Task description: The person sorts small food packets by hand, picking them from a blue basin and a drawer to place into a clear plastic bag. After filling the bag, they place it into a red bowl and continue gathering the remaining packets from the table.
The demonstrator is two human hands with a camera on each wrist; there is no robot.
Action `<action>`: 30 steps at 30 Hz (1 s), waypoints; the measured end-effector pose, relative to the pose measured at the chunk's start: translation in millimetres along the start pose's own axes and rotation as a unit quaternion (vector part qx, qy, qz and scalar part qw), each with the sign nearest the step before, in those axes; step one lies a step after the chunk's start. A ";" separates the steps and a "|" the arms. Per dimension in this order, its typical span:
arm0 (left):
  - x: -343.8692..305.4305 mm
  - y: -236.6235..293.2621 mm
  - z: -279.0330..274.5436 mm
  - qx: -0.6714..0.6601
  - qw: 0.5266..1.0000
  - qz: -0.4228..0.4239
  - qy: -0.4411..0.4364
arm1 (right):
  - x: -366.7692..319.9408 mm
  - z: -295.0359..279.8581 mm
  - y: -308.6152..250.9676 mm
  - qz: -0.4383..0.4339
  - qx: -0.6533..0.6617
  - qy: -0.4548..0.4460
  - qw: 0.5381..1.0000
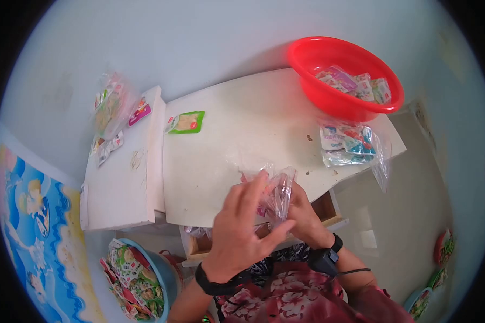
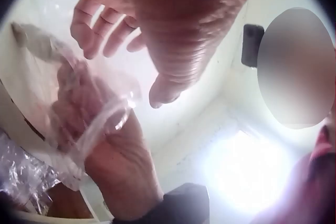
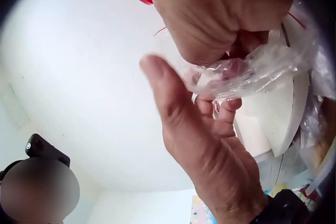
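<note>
White table (image 1: 215,161) below, the right hand (image 1: 305,219) grips a clear bag (image 1: 279,196) beside the open left hand (image 1: 240,231); bag handling seems underway, next needing a steady hold.

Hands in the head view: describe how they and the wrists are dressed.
No gloves. The left hand wears a wide black band at the wrist. The right hand has a black strap, a boxy black device and a thin dark cable; farther up that arm is a dark red sleeve.
</note>
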State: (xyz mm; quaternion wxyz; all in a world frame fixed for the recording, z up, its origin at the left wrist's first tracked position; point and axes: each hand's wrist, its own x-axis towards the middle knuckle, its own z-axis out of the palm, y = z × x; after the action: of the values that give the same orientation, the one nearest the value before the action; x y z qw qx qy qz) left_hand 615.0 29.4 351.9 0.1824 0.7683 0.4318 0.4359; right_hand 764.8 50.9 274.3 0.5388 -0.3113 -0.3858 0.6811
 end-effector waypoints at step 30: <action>-242.6 -119.9 -139.4 -0.117 0.884 -0.399 0.215 | -22.7 -26.1 -9.8 -0.108 -0.375 0.007 0.921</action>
State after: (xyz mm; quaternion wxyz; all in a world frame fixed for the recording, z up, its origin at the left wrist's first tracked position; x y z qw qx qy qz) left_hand 379.3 -116.4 226.0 0.3326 0.3915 0.6761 0.5281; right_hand 796.7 34.9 269.7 0.4559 -0.4515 -0.6403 0.4224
